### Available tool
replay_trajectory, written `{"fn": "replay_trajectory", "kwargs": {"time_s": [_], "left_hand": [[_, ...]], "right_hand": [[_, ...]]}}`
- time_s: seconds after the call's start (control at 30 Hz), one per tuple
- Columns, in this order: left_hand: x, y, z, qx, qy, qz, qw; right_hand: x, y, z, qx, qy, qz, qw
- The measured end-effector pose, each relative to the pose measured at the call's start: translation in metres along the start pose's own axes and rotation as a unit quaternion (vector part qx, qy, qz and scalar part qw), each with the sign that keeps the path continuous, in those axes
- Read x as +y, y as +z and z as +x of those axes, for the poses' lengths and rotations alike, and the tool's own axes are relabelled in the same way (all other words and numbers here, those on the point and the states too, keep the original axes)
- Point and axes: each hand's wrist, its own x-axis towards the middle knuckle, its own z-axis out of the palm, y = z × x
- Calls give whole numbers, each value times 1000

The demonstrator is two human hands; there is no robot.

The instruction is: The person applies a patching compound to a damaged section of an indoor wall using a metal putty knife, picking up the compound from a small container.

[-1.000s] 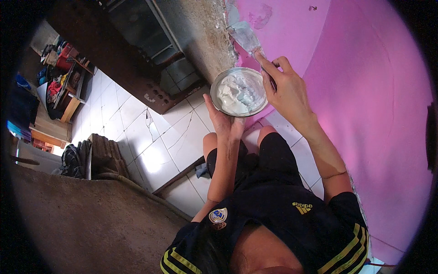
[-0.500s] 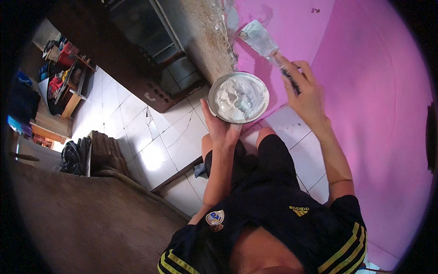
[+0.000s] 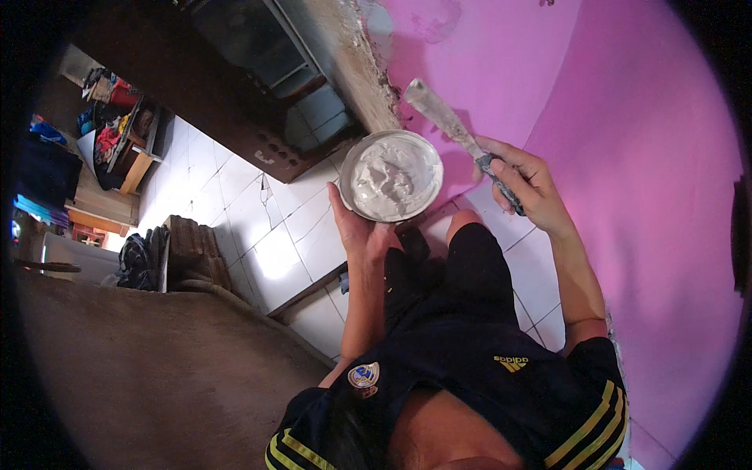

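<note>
My left hand (image 3: 360, 227) grips a round tub (image 3: 345, 185) from below and the side, its open top facing up. Thick, creamy white paste (image 3: 392, 176) fills the tub, its surface churned and ridged. To the right of it, my right hand (image 3: 526, 185) is closed round the dark handle of a putty knife (image 3: 446, 122). The knife's flat blade, smeared with whitish residue, points up and to the left, apart from the tub and in front of the pink wall (image 3: 478, 70).
A rough, unpainted wall edge (image 3: 368, 86) borders the pink wall. Left of it stands a dark cabinet (image 3: 235, 117) with a glass panel. White floor tiles (image 3: 243, 204), some cracked, lie below. A brown surface (image 3: 157, 352) fills the lower left, near stacked brown blocks (image 3: 192, 254).
The putty knife has come down and turned, its blade now seen more edge-on. My right hand has lowered slightly. The tub has shifted a little left and down.
</note>
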Motion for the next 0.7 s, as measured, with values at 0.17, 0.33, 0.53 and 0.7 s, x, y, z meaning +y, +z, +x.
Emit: {"fn": "replay_trajectory", "kwargs": {"time_s": [0.17,0.33,0.53,0.7], "left_hand": [[10,-25,3,-52,2,-41,998],[4,-12,4,8,31,-8,999],[0,-12,1,6,29,-9,1000],[3,-24,1,-27,18,-40,999]], "right_hand": [[39,6,15,140,-235,-274,922],[75,5,47,222,-322,-357,848],[91,-7,86,226,-344,-363,836],[81,-18,68,207,-272,-253,905]]}}
